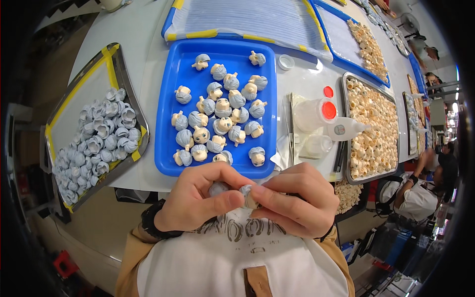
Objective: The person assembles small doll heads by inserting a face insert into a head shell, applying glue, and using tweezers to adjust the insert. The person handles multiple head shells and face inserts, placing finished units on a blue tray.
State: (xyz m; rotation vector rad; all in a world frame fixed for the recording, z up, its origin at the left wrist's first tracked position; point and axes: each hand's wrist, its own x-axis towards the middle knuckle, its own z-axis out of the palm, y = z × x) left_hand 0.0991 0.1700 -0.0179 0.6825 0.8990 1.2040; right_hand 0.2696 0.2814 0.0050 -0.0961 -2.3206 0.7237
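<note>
In front of my chest, my left hand (200,198) and my right hand (299,200) meet with bent fingers closed on a small doll head (250,198) with a grey-blue hair piece. A second grey-blue hair piece (217,188) shows within my left hand's grip; whether it is joined to the first is hidden by the fingers. Just beyond my hands lies a blue tray (170,99) with several doll heads, cream-coloured with grey-blue hair, some showing painted eyes. To the left, a metal tray (81,91) edged with yellow tape holds a heap of loose grey-blue hair pieces (96,143).
Right of the blue tray stand a jar with a red lid (311,115), a squeeze bottle (344,129) and a small jar (316,146). A metal tray (347,148) holds many cream-coloured parts. Farther back lies a paper-lined tray (247,17). People sit at the far right.
</note>
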